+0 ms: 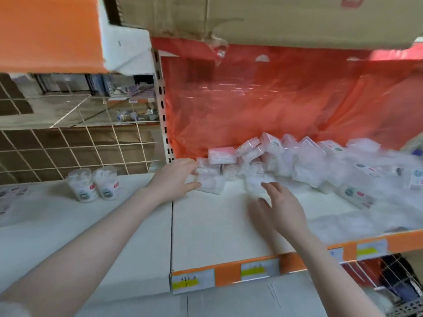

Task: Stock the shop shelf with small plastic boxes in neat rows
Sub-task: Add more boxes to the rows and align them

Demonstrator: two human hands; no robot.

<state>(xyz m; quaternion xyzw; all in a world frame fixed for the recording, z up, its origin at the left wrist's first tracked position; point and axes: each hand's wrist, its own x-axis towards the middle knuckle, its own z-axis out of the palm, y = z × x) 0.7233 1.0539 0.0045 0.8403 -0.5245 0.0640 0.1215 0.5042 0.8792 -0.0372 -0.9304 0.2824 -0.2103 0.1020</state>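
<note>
A jumbled heap of small clear plastic boxes with white contents lies at the back of the white shelf, against a red plastic sheet. My left hand grips one box at the heap's left end, fingers on top and thumb below. My right hand reaches toward another box in front of the heap, fingers spread and touching its near edge. The right part of the heap is blurred.
Two round clear tubs stand on the neighbouring shelf to the left. A slotted upright post divides the two shelves. The shelf's front edge is orange with price labels. A cardboard box sits overhead.
</note>
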